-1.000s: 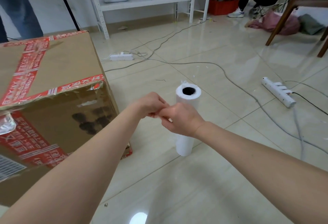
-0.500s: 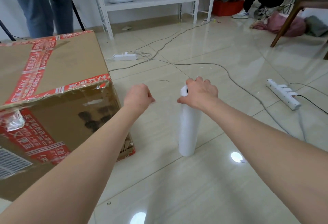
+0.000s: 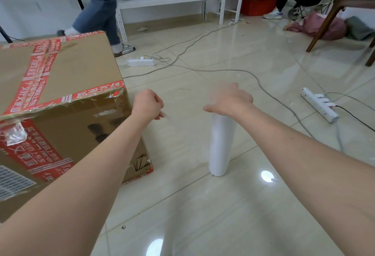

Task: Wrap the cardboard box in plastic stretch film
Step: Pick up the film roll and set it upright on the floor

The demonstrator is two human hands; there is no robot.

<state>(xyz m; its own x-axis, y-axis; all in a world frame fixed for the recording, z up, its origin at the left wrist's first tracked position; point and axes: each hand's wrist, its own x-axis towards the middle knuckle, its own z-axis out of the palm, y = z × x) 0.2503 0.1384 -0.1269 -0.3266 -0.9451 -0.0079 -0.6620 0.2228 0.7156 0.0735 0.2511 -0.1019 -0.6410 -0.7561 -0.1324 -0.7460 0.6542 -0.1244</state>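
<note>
Cardboard box [image 3: 60, 85] and film roll [image 3: 221, 146] stand on glossy tiles [image 3: 233, 215]; left fingers [image 3: 159, 105] pinch film end [image 3: 164, 116], right fingers [image 3: 235, 91] spread atop roll.

The right hand [image 3: 229, 101] is showing only as a blur and is covering the top of the film roll [image 3: 221, 144], the cardboard box [image 3: 67, 85] is running out past the left edge, and the left hand [image 3: 147, 103] is hiding whether its curled fingers are pinching any film.

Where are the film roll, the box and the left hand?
film roll [image 3: 222, 144], head view, white side.
cardboard box [image 3: 81, 67], head view, bare brown top.
left hand [image 3: 147, 103], head view, back of the hand.
</note>
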